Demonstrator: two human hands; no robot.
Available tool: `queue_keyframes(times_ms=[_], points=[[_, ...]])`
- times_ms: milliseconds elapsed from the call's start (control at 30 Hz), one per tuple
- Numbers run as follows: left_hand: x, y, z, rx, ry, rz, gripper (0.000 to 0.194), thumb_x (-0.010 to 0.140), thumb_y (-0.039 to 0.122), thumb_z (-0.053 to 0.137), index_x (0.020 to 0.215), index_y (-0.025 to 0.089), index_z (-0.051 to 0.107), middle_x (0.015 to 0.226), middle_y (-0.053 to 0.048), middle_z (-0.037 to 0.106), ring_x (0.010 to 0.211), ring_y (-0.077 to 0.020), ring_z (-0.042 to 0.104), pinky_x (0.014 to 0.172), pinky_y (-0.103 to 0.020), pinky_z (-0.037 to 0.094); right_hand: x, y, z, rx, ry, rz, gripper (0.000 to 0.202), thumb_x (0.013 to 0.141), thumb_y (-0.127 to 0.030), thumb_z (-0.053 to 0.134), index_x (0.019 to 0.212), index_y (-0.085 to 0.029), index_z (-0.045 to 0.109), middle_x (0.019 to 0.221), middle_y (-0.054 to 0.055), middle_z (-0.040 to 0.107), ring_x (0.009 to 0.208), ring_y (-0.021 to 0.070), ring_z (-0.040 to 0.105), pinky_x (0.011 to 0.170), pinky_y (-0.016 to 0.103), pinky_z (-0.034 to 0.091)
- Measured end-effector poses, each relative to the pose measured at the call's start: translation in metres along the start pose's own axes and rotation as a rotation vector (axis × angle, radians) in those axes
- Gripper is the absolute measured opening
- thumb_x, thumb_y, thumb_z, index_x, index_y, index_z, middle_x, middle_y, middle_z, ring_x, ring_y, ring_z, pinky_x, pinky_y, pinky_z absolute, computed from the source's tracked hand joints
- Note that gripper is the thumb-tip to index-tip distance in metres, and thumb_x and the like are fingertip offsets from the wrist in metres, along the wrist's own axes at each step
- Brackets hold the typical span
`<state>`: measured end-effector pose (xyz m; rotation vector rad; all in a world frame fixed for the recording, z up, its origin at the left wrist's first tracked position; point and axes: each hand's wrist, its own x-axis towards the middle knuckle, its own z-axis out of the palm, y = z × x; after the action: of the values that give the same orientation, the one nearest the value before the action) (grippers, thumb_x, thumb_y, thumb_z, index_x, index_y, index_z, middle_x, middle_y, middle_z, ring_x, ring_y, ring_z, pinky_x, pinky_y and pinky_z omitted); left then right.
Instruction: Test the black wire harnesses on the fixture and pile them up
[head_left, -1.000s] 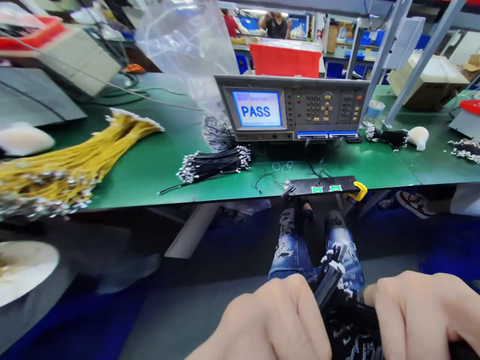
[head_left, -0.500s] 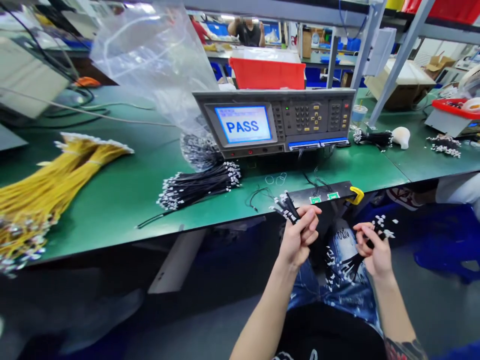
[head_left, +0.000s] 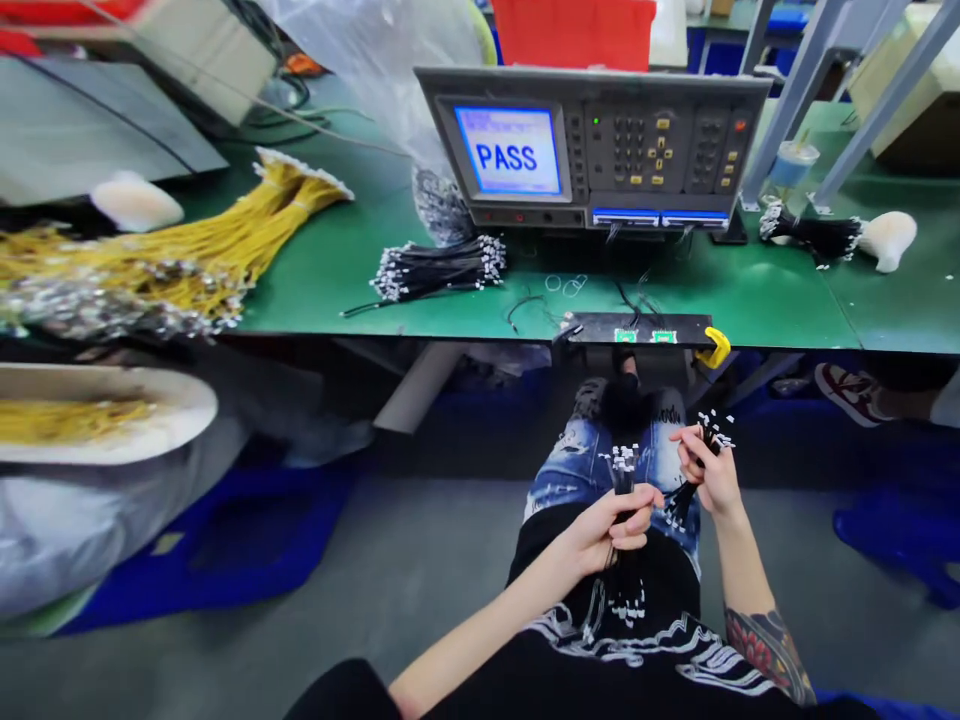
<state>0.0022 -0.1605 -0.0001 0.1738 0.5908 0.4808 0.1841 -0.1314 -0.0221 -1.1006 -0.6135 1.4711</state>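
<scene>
My left hand (head_left: 621,525) is closed round a bunch of short black cables (head_left: 623,474) with white connectors at both ends. The bunch stands roughly upright over my lap, its lower ends hanging below the fist. In my right hand (head_left: 712,475), a little farther forward, is a second bunch of black cables (head_left: 681,500). White connectors show above and below those fingers. Both hands are in front of the bench edge, apart from each other. Beyond them a black test fixture (head_left: 589,328) with two green circuit boards (head_left: 664,337) sits at the bench edge.
A tester (head_left: 592,150) showing "PASS" stands on the green bench (head_left: 315,290). Left of the fixture lies a bundle of black cables (head_left: 439,270), then yellow cables (head_left: 255,230). A yellow clamp (head_left: 716,347) juts from the bench edge. A white tray (head_left: 180,410) is at lower left.
My view has tipped down and swung left. My left hand has drawn back toward my body with its bunch, now held more upright. My right hand still holds its bunch.
</scene>
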Motion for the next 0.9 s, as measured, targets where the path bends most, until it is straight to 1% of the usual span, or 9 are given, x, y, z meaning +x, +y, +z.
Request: queue_keyframes(times_ms=[67, 167, 267, 367, 400, 467, 600, 800, 900], points=[[0.001, -0.007, 0.006, 0.03, 0.023, -0.009, 0.022, 0.094, 0.024, 0.064, 0.078, 0.011, 0.07, 0.042, 0.009, 0.031, 0.037, -0.0024, 0.01, 0.037, -0.015, 0.012, 0.003, -0.001, -0.007, -0.012, -0.031, 0.026, 0.035, 0.074, -0.049, 0.084, 0.077, -0.016, 0.074, 0.05, -0.007, 0.049, 0.038, 0.0013, 0.014, 0.038, 0.021, 0.008], [0.001, -0.015, 0.014, 0.101, -0.026, -0.051, 0.033, 0.098, 0.036, 0.062, 0.075, 0.012, 0.066, 0.04, 0.011, 0.027, 0.036, -0.0034, 0.011, 0.038, -0.018, 0.016, 0.008, -0.003, -0.013, -0.049, -0.096, 0.072, 0.037, 0.073, -0.051, 0.085, 0.079, -0.016, 0.075, 0.05, -0.006, 0.051, 0.037, 0.0012, 0.015, 0.037, 0.02, 0.009], [0.0, -0.023, 0.019, 0.171, -0.132, -0.072, 0.045, 0.093, 0.052, 0.068, 0.073, 0.013, 0.062, 0.039, 0.013, 0.027, 0.033, -0.003, 0.011, 0.038, -0.019, 0.024, 0.008, -0.009, -0.014, -0.131, -0.198, 0.107, 0.037, 0.077, -0.052, 0.084, 0.084, -0.016, 0.078, 0.059, -0.001, 0.061, 0.038, 0.0012, 0.019, 0.036, 0.021, 0.013], [-0.003, -0.03, 0.02, 0.232, -0.205, -0.033, 0.052, 0.084, 0.063, 0.074, 0.074, 0.013, 0.063, 0.039, 0.013, 0.031, 0.031, -0.0037, 0.019, 0.041, -0.021, 0.038, 0.002, -0.018, -0.008, -0.225, -0.294, 0.132, 0.036, 0.081, -0.052, 0.081, 0.091, -0.017, 0.08, 0.073, 0.004, 0.07, 0.04, 0.0017, 0.023, 0.037, 0.021, 0.018], [-0.005, -0.031, 0.019, 0.243, -0.21, -0.017, 0.054, 0.082, 0.065, 0.075, 0.075, 0.014, 0.063, 0.039, 0.013, 0.032, 0.031, -0.004, 0.021, 0.041, -0.022, 0.04, -0.001, -0.02, -0.006, -0.243, -0.321, 0.139, 0.038, 0.082, -0.053, 0.08, 0.093, -0.017, 0.081, 0.076, 0.005, 0.071, 0.04, 0.0019, 0.024, 0.037, 0.022, 0.018], [-0.008, -0.029, 0.019, 0.244, -0.201, 0.011, 0.055, 0.08, 0.067, 0.077, 0.076, 0.016, 0.059, 0.04, 0.014, 0.031, 0.03, -0.0036, 0.019, 0.036, -0.02, 0.032, -0.008, -0.023, -0.001, -0.255, -0.35, 0.138, 0.042, 0.083, -0.056, 0.078, 0.096, -0.017, 0.082, 0.069, 0.003, 0.067, 0.04, 0.0024, 0.023, 0.037, 0.022, 0.017], [-0.015, -0.011, 0.02, 0.296, -0.113, 0.111, 0.056, 0.081, 0.067, 0.076, 0.071, 0.017, 0.053, 0.043, 0.015, 0.025, 0.035, -0.0016, 0.009, 0.035, -0.019, 0.007, -0.019, -0.016, 0.011, -0.229, -0.29, 0.057, 0.044, 0.081, -0.056, 0.081, 0.095, -0.015, 0.081, 0.058, -0.001, 0.061, 0.038, 0.0027, 0.023, 0.037, 0.021, 0.017], [-0.026, 0.019, 0.016, 0.497, -0.041, 0.194, 0.062, 0.074, 0.074, 0.077, 0.073, 0.016, 0.056, 0.043, 0.015, 0.023, 0.036, -0.0011, 0.009, 0.035, -0.02, 0.005, -0.029, 0.003, 0.044, -0.268, -0.081, -0.21, 0.035, 0.073, -0.049, 0.089, 0.082, -0.017, 0.078, 0.069, 0.003, 0.07, 0.044, 0.0085, 0.044, 0.039, 0.023, 0.031], [-0.028, 0.029, 0.013, 0.503, -0.014, 0.229, 0.063, 0.071, 0.076, 0.078, 0.08, 0.017, 0.056, 0.046, 0.016, 0.025, 0.037, -0.0012, 0.009, 0.035, -0.018, 0.006, -0.028, 0.003, 0.058, -0.237, -0.014, -0.288, 0.029, 0.076, -0.046, 0.087, 0.081, -0.019, 0.078, 0.076, 0.004, 0.074, 0.044, 0.008, 0.044, 0.041, 0.024, 0.034]])
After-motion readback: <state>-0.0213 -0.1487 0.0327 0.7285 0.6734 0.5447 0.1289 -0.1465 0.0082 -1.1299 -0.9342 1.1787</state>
